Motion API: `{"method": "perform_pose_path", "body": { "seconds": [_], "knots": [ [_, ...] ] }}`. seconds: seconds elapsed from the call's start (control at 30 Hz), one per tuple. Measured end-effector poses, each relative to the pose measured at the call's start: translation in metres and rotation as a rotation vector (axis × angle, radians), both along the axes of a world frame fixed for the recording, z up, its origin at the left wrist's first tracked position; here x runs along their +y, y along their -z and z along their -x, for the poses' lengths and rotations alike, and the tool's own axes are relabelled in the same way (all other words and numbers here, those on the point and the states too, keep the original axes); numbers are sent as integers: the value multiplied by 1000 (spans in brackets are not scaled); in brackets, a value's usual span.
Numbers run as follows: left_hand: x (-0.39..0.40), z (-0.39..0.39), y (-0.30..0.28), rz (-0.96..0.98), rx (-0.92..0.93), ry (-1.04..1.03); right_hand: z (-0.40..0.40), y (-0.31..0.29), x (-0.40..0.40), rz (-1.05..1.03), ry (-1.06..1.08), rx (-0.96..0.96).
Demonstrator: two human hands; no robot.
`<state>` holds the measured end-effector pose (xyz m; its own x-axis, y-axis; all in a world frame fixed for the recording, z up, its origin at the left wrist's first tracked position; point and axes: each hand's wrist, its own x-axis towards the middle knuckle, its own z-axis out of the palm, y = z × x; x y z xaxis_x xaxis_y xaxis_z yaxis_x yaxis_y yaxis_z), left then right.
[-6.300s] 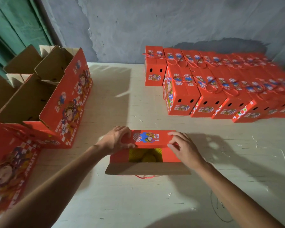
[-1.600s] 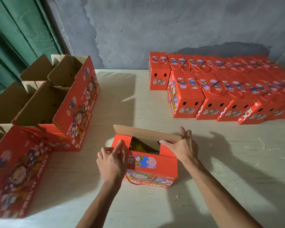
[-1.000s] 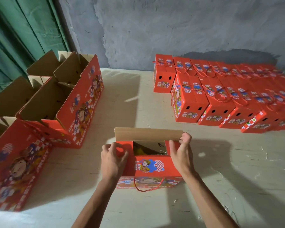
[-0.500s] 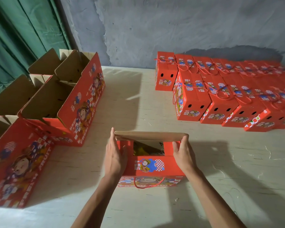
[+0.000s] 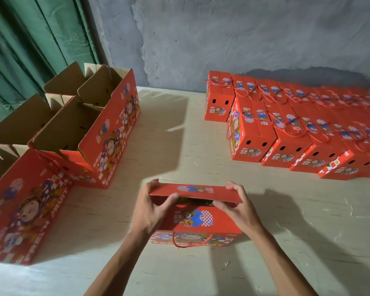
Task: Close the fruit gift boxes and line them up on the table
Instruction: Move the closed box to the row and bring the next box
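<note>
Several open boxes (image 5: pixel 83 129) stand at the left of the frame with their brown flaps up, presumably waiting their turn, and a larger printed box (image 5: pixel 23 210) fills the lower left corner. At centre bottom sits the gift box (image 5: pixel 196 223) being worked on, resting on the pale table (image 5: pixel 179 135) with its rope handle (image 5: pixel 191 242) hanging toward the camera. The left hand (image 5: pixel 150 210) curls round the left end of the far flap (image 5: pixel 196 192), fingers over its top and thumb beneath, so the flap can be folded down over the opening. The right hand (image 5: pixel 239 208) mirrors it at the right end, gripping the same flap, which keeps the fold even across its width. A dark gap shows under the flap, so the box is not yet shut; something lies inside, though it is too shadowed to name. At upper right, closed boxes (image 5: pixel 286 129) stand touching one another in two rows against the wall, handles on top, likely the line this one will join at its near left end.
</note>
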<state>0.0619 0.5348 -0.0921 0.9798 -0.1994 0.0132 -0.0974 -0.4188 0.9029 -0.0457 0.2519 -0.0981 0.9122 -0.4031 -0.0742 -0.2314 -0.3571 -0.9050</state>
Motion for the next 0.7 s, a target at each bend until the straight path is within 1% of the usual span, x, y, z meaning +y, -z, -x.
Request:
{"method": "perform_pose_path", "body": {
  "seconds": [0.13, 0.27, 0.33, 0.47, 0.63, 0.7],
  "knots": [
    [4, 0, 2, 43, 25, 50, 4, -8, -13, -72, -118, 50],
    [14, -4, 5, 41, 17, 145, 2, -12, -15, -63, -139, 52],
    [19, -7, 8, -2, 14, 184, 4, -9, -14, 8, -141, 52],
    [22, -13, 7, -82, 7, 243, 6, -4, -13, 235, -174, 36],
    [23, -24, 0, -276, -41, 326, 2, -9, -18, 301, -224, 101],
    [23, -31, -5, -377, -58, 383, 0, -13, -21, 361, -252, 117]
  ]
}}
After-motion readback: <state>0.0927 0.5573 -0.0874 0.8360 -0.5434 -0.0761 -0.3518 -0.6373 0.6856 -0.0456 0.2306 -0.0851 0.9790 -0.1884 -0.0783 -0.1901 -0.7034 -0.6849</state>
